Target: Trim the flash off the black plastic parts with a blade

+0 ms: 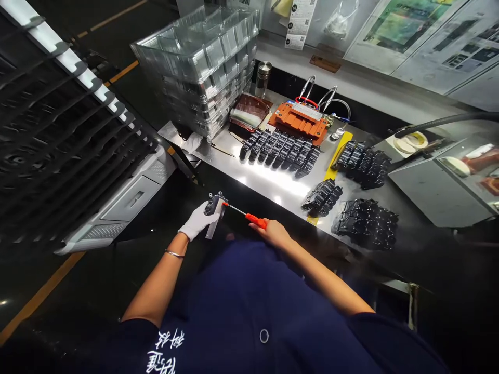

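Note:
My left hand (pixel 196 220), in a white glove, grips a dark part (pixel 221 197) with a pale flat strip (pixel 211 228) that hangs down below it. My right hand (pixel 275 232) is bare and wrapped round the red handle of a screwdriver (pixel 256 221). The tool's shaft points left, and its red tip end lies at the right side of the dark part. Both hands are in front of the metal table's near edge. Small details of the held part are too small to tell.
On the metal table (pixel 249 179) stand rows of black parts (pixel 286 150), an orange fixture (pixel 299 122) and more black parts (pixel 366 223) to the right. Stacked clear trays (pixel 210 67) rise at the back left. A grey box (pixel 424 187) is at right, a slatted crate (pixel 132 202) at left.

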Motion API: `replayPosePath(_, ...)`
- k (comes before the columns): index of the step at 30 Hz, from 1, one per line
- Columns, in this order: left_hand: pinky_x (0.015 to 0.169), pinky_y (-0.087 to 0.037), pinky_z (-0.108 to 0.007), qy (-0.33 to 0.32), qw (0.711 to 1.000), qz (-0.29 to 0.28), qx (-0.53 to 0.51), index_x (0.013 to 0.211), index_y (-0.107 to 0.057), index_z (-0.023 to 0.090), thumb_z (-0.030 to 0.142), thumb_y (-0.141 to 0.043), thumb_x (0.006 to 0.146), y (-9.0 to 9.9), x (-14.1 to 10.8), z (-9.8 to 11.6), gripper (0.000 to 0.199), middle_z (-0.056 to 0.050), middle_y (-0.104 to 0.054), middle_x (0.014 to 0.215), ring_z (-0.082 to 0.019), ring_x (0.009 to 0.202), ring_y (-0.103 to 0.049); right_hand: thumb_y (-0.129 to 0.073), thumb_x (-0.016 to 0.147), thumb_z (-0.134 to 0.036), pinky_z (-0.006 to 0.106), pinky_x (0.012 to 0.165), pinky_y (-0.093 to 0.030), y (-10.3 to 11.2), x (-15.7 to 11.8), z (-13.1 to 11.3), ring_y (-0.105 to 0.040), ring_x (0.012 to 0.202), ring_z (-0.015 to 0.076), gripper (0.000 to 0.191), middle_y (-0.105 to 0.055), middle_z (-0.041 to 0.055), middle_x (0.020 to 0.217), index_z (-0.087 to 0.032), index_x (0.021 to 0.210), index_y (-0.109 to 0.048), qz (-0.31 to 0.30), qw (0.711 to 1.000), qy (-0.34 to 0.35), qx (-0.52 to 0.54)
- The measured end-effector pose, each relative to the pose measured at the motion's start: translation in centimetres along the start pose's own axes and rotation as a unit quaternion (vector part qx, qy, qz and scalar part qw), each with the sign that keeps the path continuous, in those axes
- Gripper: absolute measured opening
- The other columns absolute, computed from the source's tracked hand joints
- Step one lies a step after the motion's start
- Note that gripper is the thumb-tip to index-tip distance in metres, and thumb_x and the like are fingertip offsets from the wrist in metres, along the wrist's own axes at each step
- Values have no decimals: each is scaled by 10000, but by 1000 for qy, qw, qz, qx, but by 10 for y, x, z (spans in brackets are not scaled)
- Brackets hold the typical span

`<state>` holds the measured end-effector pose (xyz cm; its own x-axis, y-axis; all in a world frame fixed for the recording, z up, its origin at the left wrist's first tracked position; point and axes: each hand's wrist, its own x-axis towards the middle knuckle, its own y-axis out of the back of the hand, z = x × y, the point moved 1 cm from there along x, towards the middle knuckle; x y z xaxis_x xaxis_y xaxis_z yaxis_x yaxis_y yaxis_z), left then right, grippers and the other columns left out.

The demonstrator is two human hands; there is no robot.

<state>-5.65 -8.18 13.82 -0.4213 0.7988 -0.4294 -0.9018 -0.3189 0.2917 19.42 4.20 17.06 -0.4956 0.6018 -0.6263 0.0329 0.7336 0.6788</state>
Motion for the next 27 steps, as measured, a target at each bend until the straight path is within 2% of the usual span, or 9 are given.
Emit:
replayPosePath(5, 1016, -493, -395, -5, 998, -29, 50, 1352, -543, 151, 380, -727, 705, -13, 6, 5, 711, -124, -679, 1286, -274, 1167, -643, -391, 900, -723, 271, 657, -423, 7, -5, 20, -696, 862, 239, 589, -738, 82, 916, -216, 981, -679, -10, 1000, -5, 11)
replayPosePath(9, 1057, -454, -415, -11, 987, -64, 148, 1381, -533, 238, 327, -733, 703, -29, 16, 14, 713, -84, -664, 1323, -295, 1209, -621, -421, 883, -731, 267, 654, -420, 15, -14, 41, -692, 848, 233, 587, -740, 77, 916, -219, 980, -693, -25, 999, -11, 40)
replayPosePath(13, 1118, -336, -563, -6, 958, -68, 278, 1102, -701, 258, 159, -686, 685, -51, 33, 22, 429, -114, -725, 1187, -385, 1241, -582, -509, 831, -742, 261, 619, -401, 26, -29, 75, -678, 761, 215, 575, -732, 78, 854, -203, 817, -709, -53, 995, -18, 83)
replayPosePath(15, 1163, -283, -533, -21, 945, -82, 317, 944, -716, 263, 86, -664, 655, -64, 45, 30, 343, -91, -741, 1147, -356, 1277, -558, -534, 822, -731, 257, 601, -388, 34, -38, 99, -668, 722, 206, 571, -717, 78, 797, -192, 733, -699, -60, 992, -29, 107)
replayPosePath(17, 1145, -337, -494, -37, 935, -108, 336, 901, -700, 264, 86, -674, 639, -80, 61, 44, 318, -58, -759, 1082, -324, 1219, -603, -557, 815, -718, 251, 585, -374, 41, -48, 127, -662, 703, 199, 555, -706, 67, 755, -191, 699, -688, -58, 988, -43, 134)
replayPosePath(19, 1057, -451, -445, -52, 930, -139, 335, 980, -684, 244, 180, -698, 681, -104, 81, 65, 306, -46, -764, 1043, -294, 1107, -665, -577, 815, -695, 244, 589, -372, 46, -59, 155, -669, 732, 197, 513, -714, 52, 780, -200, 739, -688, -42, 984, -59, 161)
replayPosePath(21, 973, -516, -387, -69, 929, -162, 325, 1111, -650, 204, 319, -673, 774, -138, 102, 92, 357, -64, -752, 1091, -267, 1061, -686, -546, 852, -668, 242, 620, -382, 49, -69, 179, -684, 816, 207, 477, -734, 49, 889, -211, 854, -683, -8, 980, -85, 180)
replayPosePath(24, 977, -512, -379, -88, 925, -163, 332, 1173, -626, 164, 375, -639, 855, -209, 134, 134, 382, -115, -716, 1169, -262, 1107, -663, -438, 928, -628, 268, 681, -401, 52, -81, 203, -693, 946, 253, 481, -731, 91, 1048, -200, 1033, -630, 42, 972, -135, 189)
replayPosePath(27, 937, -526, -468, -92, 911, -155, 371, 1167, -626, 153, 369, -646, 896, -286, 158, 168, 347, -99, -681, 1154, -236, 1043, -660, -387, 959, -599, 306, 731, -414, 56, -85, 218, -695, 1007, 309, 498, -726, 153, 1076, -166, 1071, -607, 62, 966, -172, 184)
